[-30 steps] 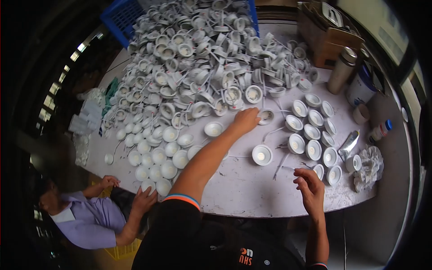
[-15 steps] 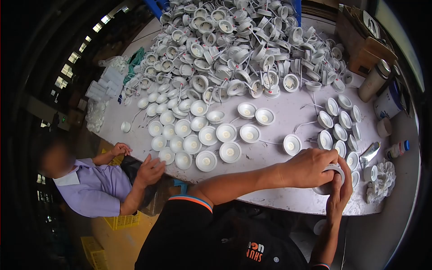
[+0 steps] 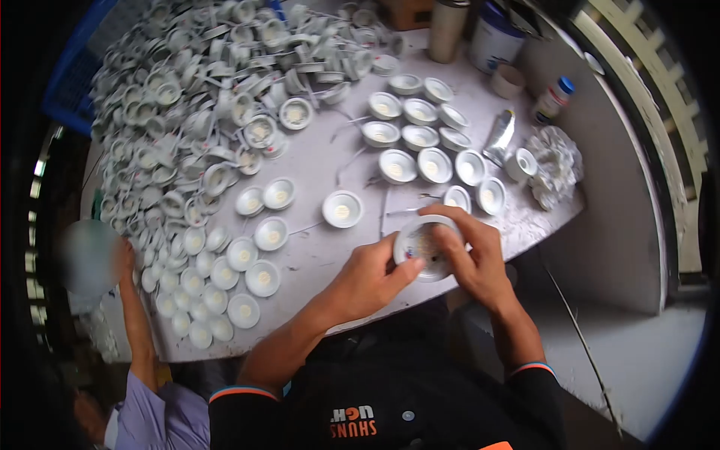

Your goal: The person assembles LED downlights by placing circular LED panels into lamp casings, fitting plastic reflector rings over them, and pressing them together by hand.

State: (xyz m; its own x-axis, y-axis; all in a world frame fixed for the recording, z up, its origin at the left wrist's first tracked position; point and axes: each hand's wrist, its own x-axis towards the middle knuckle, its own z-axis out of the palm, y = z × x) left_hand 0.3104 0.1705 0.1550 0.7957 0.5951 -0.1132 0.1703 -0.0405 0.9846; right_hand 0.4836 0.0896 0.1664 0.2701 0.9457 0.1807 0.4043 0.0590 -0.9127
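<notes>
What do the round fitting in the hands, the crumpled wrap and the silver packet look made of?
Round fitting: smooth white rim, probably plastic, though painted metal is possible.
Crumpled wrap: likely thin plastic film, given its whitish, finely creased folds.
Silver packet: glossy, perhaps foil or metallised plastic, judging by its bright metallic reflections.

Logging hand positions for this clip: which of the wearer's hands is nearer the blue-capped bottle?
Right. The right hand is below and left of the blue-capped bottle in the picture; the left hand is farther left, across the held white lamp housing.
</notes>
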